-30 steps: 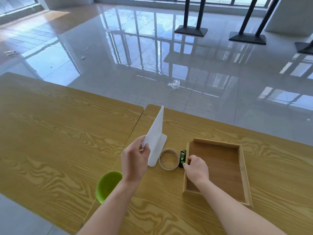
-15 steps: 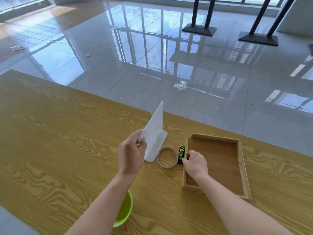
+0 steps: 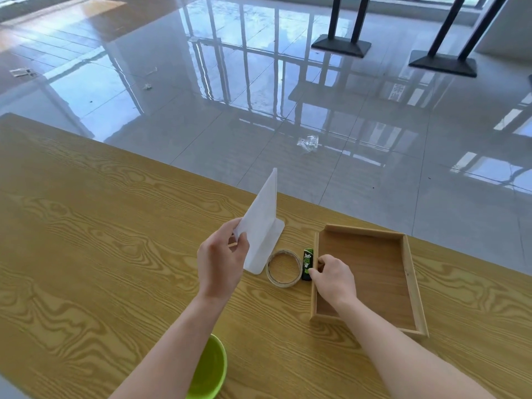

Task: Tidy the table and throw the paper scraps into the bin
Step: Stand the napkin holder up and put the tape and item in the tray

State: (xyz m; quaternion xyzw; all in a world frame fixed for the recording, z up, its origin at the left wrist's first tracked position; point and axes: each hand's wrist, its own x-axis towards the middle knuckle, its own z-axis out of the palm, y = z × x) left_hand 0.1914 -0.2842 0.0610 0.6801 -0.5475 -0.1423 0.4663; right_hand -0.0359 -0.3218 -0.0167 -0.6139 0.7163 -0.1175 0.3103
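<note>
My left hand (image 3: 221, 262) pinches the lower corner of a white L-shaped stand (image 3: 262, 223), whose upright sheet rises from a flat foot on the wooden table (image 3: 100, 254). To the right of the foot lies a tape roll (image 3: 284, 268), flat on the table. A small green-and-black box (image 3: 307, 264) lies between the roll and an empty wooden tray (image 3: 408, 283). My right hand (image 3: 334, 279) rests over the tray's left wall, its fingertips touching the small box. A green bin (image 3: 210, 370) shows below the table's near edge, partly hidden by my left forearm.
Beyond the table's far edge is a glossy tiled floor. A crumpled clear wrapper (image 3: 308, 143) and small scraps (image 3: 147, 86) lie on it. Black table bases (image 3: 341, 46) stand at the back.
The view has shifted, so the table fills more of the left and the green bin sits lower under my left arm. Both hands keep their places on the white stand and by the small box.
</note>
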